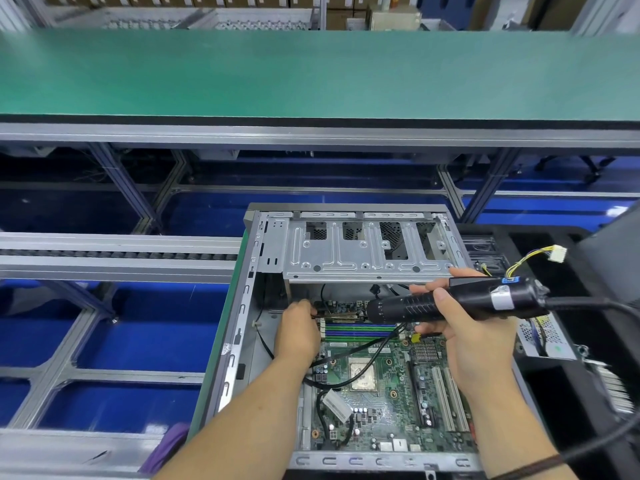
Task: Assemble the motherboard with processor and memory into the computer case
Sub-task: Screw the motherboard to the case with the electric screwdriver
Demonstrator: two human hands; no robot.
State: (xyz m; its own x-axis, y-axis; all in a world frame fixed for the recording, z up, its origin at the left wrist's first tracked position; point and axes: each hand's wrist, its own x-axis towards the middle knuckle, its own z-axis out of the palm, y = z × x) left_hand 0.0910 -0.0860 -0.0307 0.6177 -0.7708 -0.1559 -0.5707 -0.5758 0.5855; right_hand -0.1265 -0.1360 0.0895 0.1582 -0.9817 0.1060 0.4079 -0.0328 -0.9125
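From the head camera, an open grey metal computer case (242,306) lies on its side, its silver drive-bay bracket (367,247) across the far end. Inside it sits the green motherboard (388,403), flat against the case floor, with a square metallic processor (362,375) near its middle, blue and green memory slots (360,331) at its far edge and two white expansion slots (448,400) to the right. Black cables (346,355) trail over the board.

The left hand (299,329) reaches to the board's far left corner, fingers curled there; what they pinch cannot be made out. The right hand (467,337) grips a black electric screwdriver (450,303), held nearly level, its tip pointing left above the memory slots. A green conveyor belt (311,74) runs beyond.
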